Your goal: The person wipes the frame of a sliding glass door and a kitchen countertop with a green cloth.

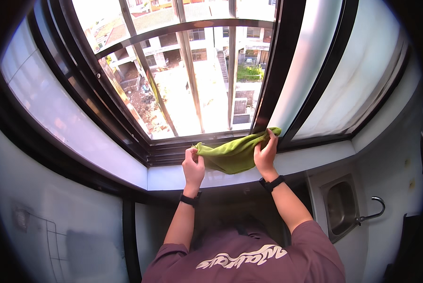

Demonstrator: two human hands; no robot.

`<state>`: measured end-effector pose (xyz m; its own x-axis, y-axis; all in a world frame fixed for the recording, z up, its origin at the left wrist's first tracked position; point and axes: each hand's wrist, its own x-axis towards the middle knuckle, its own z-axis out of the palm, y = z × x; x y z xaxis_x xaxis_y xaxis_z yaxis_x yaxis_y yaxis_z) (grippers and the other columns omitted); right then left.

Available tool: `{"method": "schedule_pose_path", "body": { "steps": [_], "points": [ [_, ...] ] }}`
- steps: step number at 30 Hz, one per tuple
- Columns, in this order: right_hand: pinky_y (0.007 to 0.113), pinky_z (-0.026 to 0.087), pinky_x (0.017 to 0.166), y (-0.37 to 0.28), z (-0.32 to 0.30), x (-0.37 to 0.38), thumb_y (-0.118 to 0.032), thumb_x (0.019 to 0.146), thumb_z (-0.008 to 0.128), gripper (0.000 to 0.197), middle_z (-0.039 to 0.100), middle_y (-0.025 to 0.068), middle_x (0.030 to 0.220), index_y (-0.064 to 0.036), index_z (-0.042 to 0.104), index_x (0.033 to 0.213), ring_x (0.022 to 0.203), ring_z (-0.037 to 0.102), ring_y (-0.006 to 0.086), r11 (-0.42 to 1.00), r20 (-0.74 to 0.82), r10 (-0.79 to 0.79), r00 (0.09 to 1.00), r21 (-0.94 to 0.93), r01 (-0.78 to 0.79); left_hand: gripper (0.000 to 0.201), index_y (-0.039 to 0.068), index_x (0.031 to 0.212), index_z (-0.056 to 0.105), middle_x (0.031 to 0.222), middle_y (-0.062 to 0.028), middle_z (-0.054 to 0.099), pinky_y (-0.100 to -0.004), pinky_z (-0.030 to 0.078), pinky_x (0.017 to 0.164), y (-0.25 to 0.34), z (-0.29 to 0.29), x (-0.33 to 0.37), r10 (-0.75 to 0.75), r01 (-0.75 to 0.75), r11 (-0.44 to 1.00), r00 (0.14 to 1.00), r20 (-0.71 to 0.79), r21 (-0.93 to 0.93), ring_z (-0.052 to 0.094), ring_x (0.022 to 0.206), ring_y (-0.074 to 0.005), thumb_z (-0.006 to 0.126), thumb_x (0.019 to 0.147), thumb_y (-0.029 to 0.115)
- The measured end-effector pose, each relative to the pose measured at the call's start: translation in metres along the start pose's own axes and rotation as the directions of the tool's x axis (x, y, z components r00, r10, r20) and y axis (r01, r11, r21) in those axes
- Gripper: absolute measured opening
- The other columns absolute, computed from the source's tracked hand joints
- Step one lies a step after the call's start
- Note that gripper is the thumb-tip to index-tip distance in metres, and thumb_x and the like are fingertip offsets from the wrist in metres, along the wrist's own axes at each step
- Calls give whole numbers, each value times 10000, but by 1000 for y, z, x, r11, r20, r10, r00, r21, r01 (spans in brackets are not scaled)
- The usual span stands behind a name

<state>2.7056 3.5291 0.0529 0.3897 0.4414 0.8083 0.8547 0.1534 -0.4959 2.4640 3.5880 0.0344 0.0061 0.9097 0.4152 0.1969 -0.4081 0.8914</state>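
A green cloth (pixel 232 155) hangs stretched between my two hands, sagging in the middle, in front of the lower window track (pixel 173 152). My left hand (pixel 193 167) pinches its left corner between thumb and fingers. At the other end my right hand (pixel 266 153) grips the cloth, whose bunched tip sticks out past the fingers. Behind the cloth runs the dark window frame, and its lower edge hangs over the white sill (pixel 287 162). Whether the cloth touches the track or sill, I cannot tell.
Metal bars (pixel 192 80) cross the window opening, with buildings and ground far below outside. A frosted pane (pixel 348 80) stands at the right. To the lower right are a steel sink (pixel 342 207) and a curved faucet (pixel 376 212). A wire rack (pixel 54 243) is at the lower left.
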Motion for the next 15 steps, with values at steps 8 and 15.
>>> {"method": "schedule_pose_path", "body": {
  "steps": [8,15],
  "points": [
    [446,419,967,12,-3,-5,93,772,545,472,509,228,1136,19,451,1229,1085,512,417,998,51,53,997,39,-55,492,-42,1326,407,1293,-309,544,-416,440,1032,10,37,-2,37,-39,999,963,267,2,534,1250,-393,610,879,1],
    [420,470,652,17,-43,-3,35,715,587,291,524,153,866,-47,535,989,762,556,366,982,84,-17,996,191,1,563,-43,1408,255,1412,-299,446,-377,331,1119,35,85,-7,72,-72,997,897,437,-16,409,1380,-351,491,900,-100]
  ]
}}
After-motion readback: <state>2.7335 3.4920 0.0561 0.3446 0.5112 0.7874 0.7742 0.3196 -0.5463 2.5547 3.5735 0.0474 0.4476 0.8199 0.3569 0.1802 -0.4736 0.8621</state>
